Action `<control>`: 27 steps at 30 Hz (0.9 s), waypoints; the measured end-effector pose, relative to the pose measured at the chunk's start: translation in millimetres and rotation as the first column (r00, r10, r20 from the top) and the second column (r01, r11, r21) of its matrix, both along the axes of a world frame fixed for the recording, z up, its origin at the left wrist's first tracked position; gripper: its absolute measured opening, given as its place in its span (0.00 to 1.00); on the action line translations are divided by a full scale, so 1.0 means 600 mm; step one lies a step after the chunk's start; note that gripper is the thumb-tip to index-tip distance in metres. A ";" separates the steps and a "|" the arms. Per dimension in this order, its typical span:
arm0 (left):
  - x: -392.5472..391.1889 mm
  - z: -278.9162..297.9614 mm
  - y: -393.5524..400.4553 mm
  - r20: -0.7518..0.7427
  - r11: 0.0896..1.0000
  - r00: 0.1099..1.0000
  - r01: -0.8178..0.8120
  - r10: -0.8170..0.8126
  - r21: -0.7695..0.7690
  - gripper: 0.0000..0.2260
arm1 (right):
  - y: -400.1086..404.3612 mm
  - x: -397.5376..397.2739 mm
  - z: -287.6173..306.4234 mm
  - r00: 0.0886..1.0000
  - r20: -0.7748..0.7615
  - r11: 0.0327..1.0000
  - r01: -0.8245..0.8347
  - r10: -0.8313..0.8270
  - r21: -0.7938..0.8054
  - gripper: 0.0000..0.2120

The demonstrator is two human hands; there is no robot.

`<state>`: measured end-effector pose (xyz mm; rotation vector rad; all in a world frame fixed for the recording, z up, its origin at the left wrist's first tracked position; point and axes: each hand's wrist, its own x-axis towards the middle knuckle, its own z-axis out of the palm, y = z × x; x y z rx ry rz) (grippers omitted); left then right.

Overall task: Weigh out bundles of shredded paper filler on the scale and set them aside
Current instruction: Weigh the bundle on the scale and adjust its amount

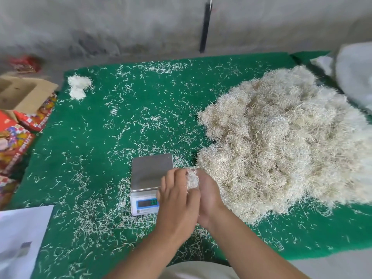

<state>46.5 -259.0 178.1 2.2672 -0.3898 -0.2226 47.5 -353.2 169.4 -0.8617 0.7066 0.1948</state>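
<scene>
A small digital scale (150,174) with a bare steel platform stands on the green mat (124,125); its lit display faces me. Just right of the platform, my left hand (177,196) and my right hand (209,196) press together around a small white bundle of shredded paper (192,179), fingers curled on it. A big pile of shredded paper filler (281,141) lies to the right of both hands. Two small white bundles (77,86) sit together at the far left corner of the mat.
Loose paper shreds are scattered all over the mat. Colourful printed boxes (18,137) and an open cardboard box (22,93) crowd the left edge. A white sheet (22,238) lies at the near left. A white bag (356,75) sits at the far right.
</scene>
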 end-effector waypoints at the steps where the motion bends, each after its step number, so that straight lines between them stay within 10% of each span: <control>1: -0.002 0.001 -0.002 -0.009 0.999 1.000 0.025 -0.025 -0.030 0.20 | -0.006 0.000 0.001 0.999 -0.038 0.999 0.026 -0.027 -0.026 0.20; 6: 0.005 0.009 -0.001 0.079 0.992 0.997 0.029 -0.019 -0.122 0.27 | -0.029 -0.003 0.017 1.000 -0.023 0.999 -0.006 0.005 -0.050 0.41; 10: 0.017 0.028 -0.015 0.021 0.964 0.988 0.154 -0.153 -0.217 0.31 | -0.020 -0.008 0.036 0.999 0.020 0.997 -0.049 0.050 -0.052 0.18; 14: 0.037 0.046 -0.028 0.077 0.965 0.991 0.121 -0.106 -0.234 0.27 | -0.015 0.005 0.065 0.994 0.097 0.998 -0.037 0.043 -0.056 0.27; 20: 0.053 0.088 -0.060 0.171 0.952 0.983 -0.013 0.069 -0.307 0.20 | -0.023 0.042 0.137 0.949 0.300 0.995 0.096 -0.098 0.023 0.11; 27: 0.131 0.147 -0.060 -0.236 0.693 0.922 -0.387 0.308 -0.608 0.17 | 0.001 0.070 0.202 0.941 0.339 0.986 0.066 -0.011 -0.153 0.14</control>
